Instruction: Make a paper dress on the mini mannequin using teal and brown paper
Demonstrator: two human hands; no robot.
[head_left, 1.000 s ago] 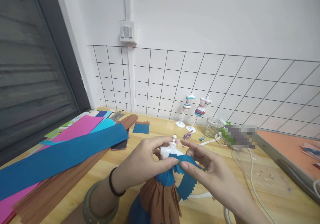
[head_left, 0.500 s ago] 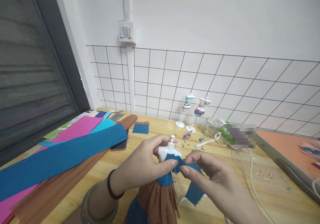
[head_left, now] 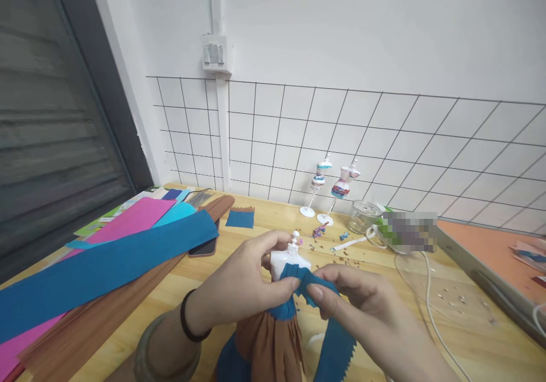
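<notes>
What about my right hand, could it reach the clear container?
Probably yes: only scraps and a white strip seem to lie before the clear container, though your right hand would likely need to release its blue strip.

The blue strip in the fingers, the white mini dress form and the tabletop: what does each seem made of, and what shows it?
Blue strip: probably crepe paper, perhaps thin fabric; matte, with soft folds and a zigzag edge. Mini dress form: likely hard plastic; white, with a slight sheen on smooth shoulders. Tabletop: wood or a wood-look surface; pale and smooth, with visible grain.
</notes>
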